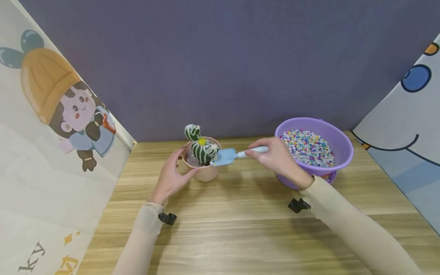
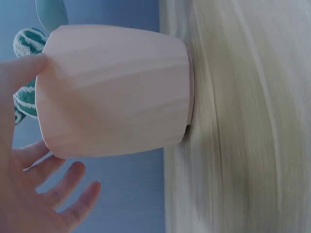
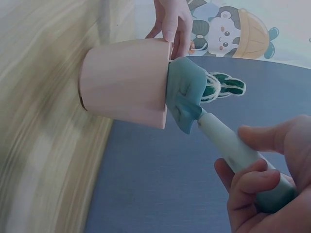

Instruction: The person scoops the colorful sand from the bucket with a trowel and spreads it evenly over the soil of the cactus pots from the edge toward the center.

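A pink flower pot stands on the wooden table, with a striped green-and-white cactus inside that carries a yellow flower. My left hand holds the pot at its rim, thumb on the near side and fingertips on the far left; the outer fingers spread free in the left wrist view. In my right hand is a small blue trowel, gripped by its pale handle. The trowel's blade overlaps the pot's right rim, and a few colourful beads show at its tip beside the cactus.
At the right a purple bucket holds many multicoloured beads; my right forearm passes in front of it. A grey-blue partition rises behind the table. Printed panels stand on both sides.
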Demonstrator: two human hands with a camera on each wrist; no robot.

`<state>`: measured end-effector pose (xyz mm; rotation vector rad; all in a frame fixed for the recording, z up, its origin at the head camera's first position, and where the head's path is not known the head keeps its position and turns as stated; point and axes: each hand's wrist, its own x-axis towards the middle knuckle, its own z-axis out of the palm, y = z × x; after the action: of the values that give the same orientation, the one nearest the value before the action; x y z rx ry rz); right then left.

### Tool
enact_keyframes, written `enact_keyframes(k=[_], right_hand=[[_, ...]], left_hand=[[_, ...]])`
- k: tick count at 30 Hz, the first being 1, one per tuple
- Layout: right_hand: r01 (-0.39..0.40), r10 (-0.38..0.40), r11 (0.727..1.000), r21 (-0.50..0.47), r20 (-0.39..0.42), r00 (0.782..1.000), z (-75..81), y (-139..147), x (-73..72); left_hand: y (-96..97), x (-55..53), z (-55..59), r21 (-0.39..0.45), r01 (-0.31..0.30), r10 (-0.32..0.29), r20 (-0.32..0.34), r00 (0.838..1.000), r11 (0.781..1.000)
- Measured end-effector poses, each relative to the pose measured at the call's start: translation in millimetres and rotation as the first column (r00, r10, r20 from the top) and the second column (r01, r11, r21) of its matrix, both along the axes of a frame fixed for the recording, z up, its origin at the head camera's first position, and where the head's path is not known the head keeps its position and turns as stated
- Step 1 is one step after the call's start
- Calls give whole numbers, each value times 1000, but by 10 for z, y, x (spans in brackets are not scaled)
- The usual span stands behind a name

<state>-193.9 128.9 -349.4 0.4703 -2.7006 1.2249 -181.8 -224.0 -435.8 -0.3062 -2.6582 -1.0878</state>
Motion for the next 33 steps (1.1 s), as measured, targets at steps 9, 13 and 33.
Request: enact_keyframes(k=[9,13,33], right_hand=[[-5,7,999,53,-23,1000,93,-12,3],[-14,16,997,73,-30,999,122,-15,6],[-31,32,994,108,-2,999,252,7,3]], left_hand=[[137,77,11,-35,-89,89,0,996,995],[215,116,-4,-48,-138,138,-1,990,989],[171,99,64,-83,-72,74,16,997,994]])
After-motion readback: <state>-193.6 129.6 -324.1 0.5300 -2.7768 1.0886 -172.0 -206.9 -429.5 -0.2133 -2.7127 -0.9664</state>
